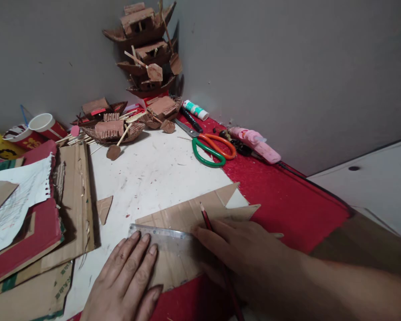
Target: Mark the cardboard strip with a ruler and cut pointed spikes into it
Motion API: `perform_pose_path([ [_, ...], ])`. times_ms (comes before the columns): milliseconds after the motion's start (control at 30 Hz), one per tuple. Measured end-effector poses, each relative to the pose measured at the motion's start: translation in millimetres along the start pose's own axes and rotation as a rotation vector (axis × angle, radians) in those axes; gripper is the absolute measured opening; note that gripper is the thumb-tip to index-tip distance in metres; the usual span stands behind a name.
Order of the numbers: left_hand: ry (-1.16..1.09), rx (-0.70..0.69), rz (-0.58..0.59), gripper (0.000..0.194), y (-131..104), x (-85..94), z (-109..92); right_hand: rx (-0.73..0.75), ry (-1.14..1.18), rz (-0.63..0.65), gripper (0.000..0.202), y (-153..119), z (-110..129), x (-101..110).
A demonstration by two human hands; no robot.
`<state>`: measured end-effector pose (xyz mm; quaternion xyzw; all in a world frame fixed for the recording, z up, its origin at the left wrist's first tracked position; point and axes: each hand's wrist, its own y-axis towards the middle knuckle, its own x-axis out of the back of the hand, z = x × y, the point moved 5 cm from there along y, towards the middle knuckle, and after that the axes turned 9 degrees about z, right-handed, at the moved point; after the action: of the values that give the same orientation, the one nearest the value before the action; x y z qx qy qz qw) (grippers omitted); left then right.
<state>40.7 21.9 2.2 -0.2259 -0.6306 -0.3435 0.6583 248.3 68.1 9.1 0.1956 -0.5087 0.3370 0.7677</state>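
A piece of brown cardboard (180, 217) with a notched right end lies in front of me. Across it rests a clear plastic ruler (169, 232). My left hand (125, 274) lies flat, its fingers stretched over the ruler's left end and the cardboard. Gripped in my right hand (247, 254) is a dark red pencil (206, 218), its sharpened tip pointing up and away from the cardboard. The right thumb and fingertips are at the ruler's right end; whether they also pinch it I cannot tell. A small cardboard scrap (104, 209) is left of the ruler.
Scissors (210, 149) with green and orange handles lie ahead, near a black marker (191, 119), a glue stick (196, 109) and a pink glue gun (255, 145). Model boats (110, 129) stand at the back. Cardboard sheets (75, 196) are piled left, near paper cups (45, 125).
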Motion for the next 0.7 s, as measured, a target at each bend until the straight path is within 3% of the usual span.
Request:
perform_pose_path([
  [167, 0.057, 0.012, 0.059, 0.054, -2, -5.1, 1, 0.007, -0.032, -0.01, 0.01, 3, 5, 4],
  [267, 0.087, 0.015, 0.095, 0.063, -2, -6.1, 2, 0.049, -0.01, -0.088, 0.01, -3, 1, 12],
  [333, 0.1, 0.019, 0.111, 0.066, -1, -6.2, 2, 0.092, -0.036, -0.152, 0.023, -8, -6, 15],
  [400, 0.097, 0.034, 0.124, 0.067, -1, -6.2, 2, 0.135, -0.085, -0.158, 0.052, -13, -16, 13],
  [467, 0.08, 0.05, 0.122, 0.067, -1, -5.7, 3, 0.167, -0.121, -0.101, 0.081, -15, -26, 8],
  [533, 0.056, 0.062, 0.125, 0.067, -1, -6.0, 3, 0.165, -0.113, -0.016, 0.098, -15, -36, 4],
  [700, 0.027, 0.061, 0.123, 0.066, 0, -8.4, 5, 0.125, 0.003, 0.136, 0.098, -2, -49, 16],
])
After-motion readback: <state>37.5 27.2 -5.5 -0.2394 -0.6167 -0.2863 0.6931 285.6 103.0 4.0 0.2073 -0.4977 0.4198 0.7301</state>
